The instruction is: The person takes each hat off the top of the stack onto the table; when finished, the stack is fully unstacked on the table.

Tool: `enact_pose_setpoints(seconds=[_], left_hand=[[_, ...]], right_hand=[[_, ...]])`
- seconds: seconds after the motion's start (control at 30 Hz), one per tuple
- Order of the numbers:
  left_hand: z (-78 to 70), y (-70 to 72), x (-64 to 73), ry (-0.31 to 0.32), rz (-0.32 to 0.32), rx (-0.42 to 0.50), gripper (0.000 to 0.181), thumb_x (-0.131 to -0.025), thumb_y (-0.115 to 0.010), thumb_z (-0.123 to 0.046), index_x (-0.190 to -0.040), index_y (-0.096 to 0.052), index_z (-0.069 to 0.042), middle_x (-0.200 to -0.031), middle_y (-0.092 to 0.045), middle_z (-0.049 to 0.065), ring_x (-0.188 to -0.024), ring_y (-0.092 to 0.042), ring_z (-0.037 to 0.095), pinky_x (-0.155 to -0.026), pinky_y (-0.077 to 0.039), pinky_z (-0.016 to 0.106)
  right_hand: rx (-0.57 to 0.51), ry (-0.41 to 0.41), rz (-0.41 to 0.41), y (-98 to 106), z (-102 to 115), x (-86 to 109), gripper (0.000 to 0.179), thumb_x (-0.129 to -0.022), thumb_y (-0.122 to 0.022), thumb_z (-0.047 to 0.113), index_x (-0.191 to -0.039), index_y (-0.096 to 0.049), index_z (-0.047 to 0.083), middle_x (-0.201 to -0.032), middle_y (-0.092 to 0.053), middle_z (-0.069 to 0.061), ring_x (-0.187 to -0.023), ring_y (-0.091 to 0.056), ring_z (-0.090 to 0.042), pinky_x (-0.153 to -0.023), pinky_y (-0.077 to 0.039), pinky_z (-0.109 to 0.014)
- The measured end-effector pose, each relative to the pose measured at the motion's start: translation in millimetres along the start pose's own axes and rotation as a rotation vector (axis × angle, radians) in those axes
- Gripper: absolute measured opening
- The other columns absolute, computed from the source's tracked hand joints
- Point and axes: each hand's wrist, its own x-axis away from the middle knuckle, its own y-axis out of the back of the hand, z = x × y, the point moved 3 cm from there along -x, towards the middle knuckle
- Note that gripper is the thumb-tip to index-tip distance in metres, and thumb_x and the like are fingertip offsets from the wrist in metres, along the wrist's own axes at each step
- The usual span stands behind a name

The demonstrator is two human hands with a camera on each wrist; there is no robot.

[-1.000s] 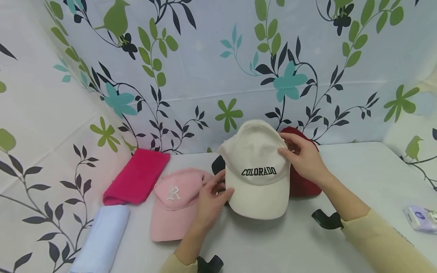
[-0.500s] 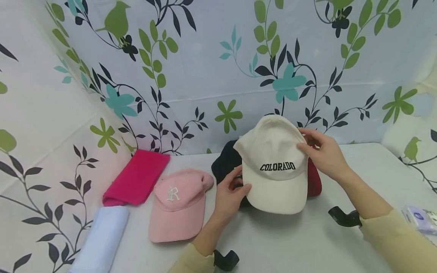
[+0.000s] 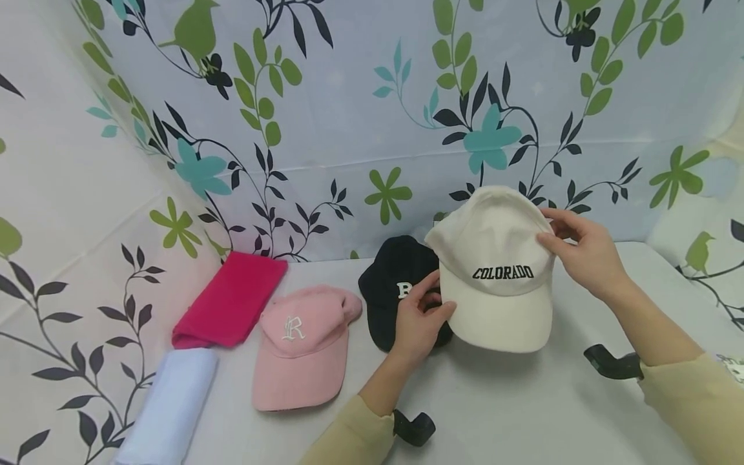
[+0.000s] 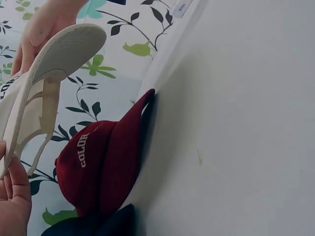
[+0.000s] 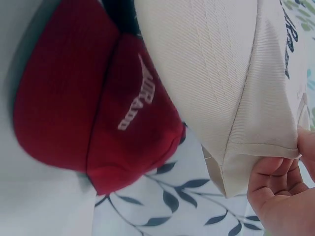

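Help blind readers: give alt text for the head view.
Left hand and right hand hold a cream fabric cap lettered COLORADO. Leftward lie a black fabric cap, a pink fabric cap, a folded magenta cloth and a folded blue cloth.

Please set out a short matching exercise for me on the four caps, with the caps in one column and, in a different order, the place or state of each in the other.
Caps
1. Cream cap
2. Pink cap
3. Black cap
4. Red cap

Places or states
A. Hidden in the head view, but seen in both wrist views
B. Partly covered by the left hand in the head view, and not held
C. Held up by the left hand and the right hand
D. The cap nearest the pale blue cloth

Right pairs: 1-C, 2-D, 3-B, 4-A
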Motion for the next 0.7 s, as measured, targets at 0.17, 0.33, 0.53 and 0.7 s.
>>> enact_pose_setpoints(seconds=[0.17, 0.33, 0.53, 0.7], left_hand=[[3.1, -14.0, -2.1, 0.002, 0.009, 0.032, 0.054, -0.086, -0.071, 0.007, -0.138, -0.060, -0.003, -0.124, -0.061, 0.007, -0.093, -0.058, 0.013, -0.079, -0.051, 0.019], [5.4, -26.1, -3.7, 0.011, 0.017, 0.045, 0.054, -0.085, -0.071, 0.006, -0.138, -0.061, -0.003, -0.120, -0.061, 0.004, -0.090, -0.057, 0.008, -0.075, -0.048, 0.018], [9.2, -40.4, -4.6, 0.014, 0.025, 0.073, 0.054, -0.085, -0.070, 0.007, -0.137, -0.061, -0.003, -0.118, -0.061, 0.001, -0.086, -0.057, 0.007, -0.076, -0.048, 0.018], [9.9, -54.3, -6.8, 0.011, 0.036, 0.094, 0.054, -0.087, -0.071, 0.007, -0.138, -0.061, -0.005, -0.118, -0.061, 0.000, -0.086, -0.057, 0.006, -0.072, -0.050, 0.015]], right_hand=[[0.002, -0.027, -0.018, 11.0, -7.7, 2.6, 0.043, -0.099, -0.065, 0.017, -0.139, -0.057, 0.000, -0.095, -0.056, 0.003, -0.088, -0.051, -0.003, -0.059, -0.039, -0.016], [0.008, -0.044, -0.029, 20.2, -16.0, 3.5, 0.045, -0.099, -0.064, 0.016, -0.140, -0.055, -0.001, -0.093, -0.055, 0.011, -0.086, -0.050, -0.003, -0.058, -0.038, -0.016], [0.042, -0.066, -0.045, 30.6, -23.5, 1.7, 0.044, -0.100, -0.064, 0.016, -0.140, -0.055, -0.001, -0.093, -0.054, 0.017, -0.087, -0.049, -0.001, -0.058, -0.038, -0.014], [0.084, -0.107, -0.070, 41.6, -28.4, 2.5, 0.045, -0.101, -0.062, 0.020, -0.141, -0.055, 0.001, -0.095, -0.052, 0.017, -0.090, -0.047, 0.000, -0.059, -0.038, -0.013]])
